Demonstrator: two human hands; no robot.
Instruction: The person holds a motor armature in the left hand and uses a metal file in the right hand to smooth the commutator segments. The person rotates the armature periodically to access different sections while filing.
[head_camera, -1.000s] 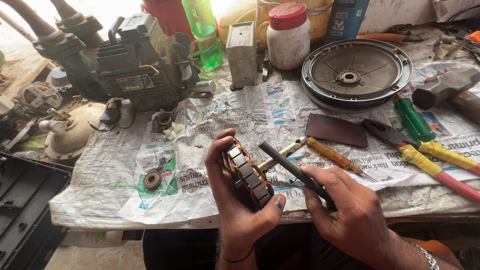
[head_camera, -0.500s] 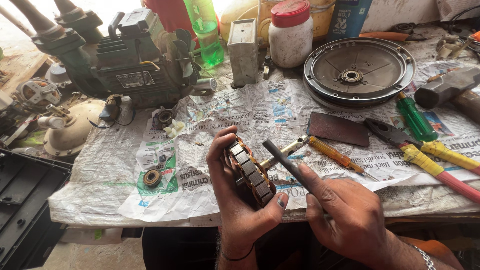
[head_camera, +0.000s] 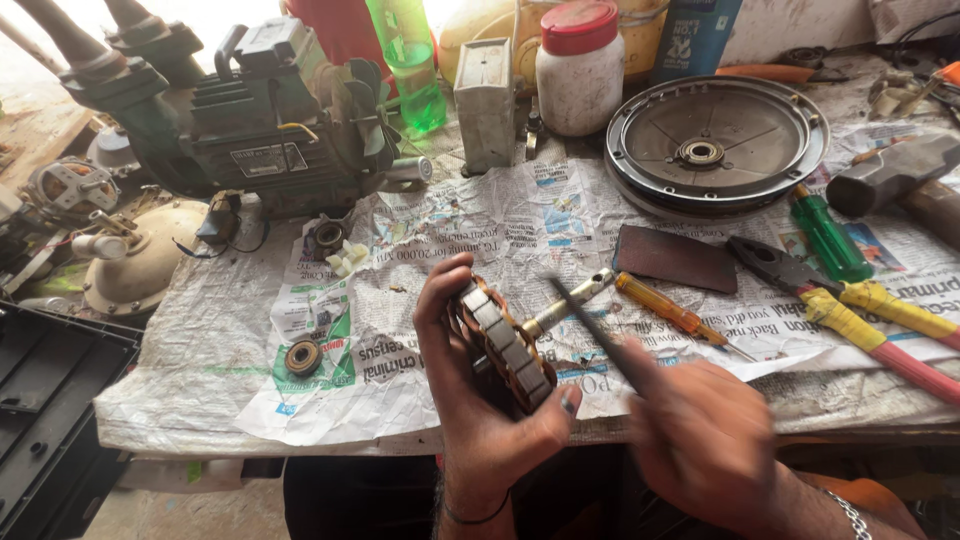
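The right hand (head_camera: 705, 445) was smeared with motion blur, and the thin dark tool (head_camera: 590, 325) it held could not be identified. The left hand (head_camera: 480, 410) covered the near side of the motor rotor (head_camera: 505, 345). The hammer (head_camera: 900, 180) and the black tray (head_camera: 45, 410) ran off the picture's edges.

A wound copper motor rotor (head_camera: 503, 345) is held low in the frame's centre, with a thin dark rod (head_camera: 592, 333) just to its right. At upper left a grey motor pump (head_camera: 270, 120) is set; at upper right a round metal cover plate (head_camera: 716, 145); a small ring bearing (head_camera: 302, 356) at lower left on the newspaper-covered bench (head_camera: 200, 370).
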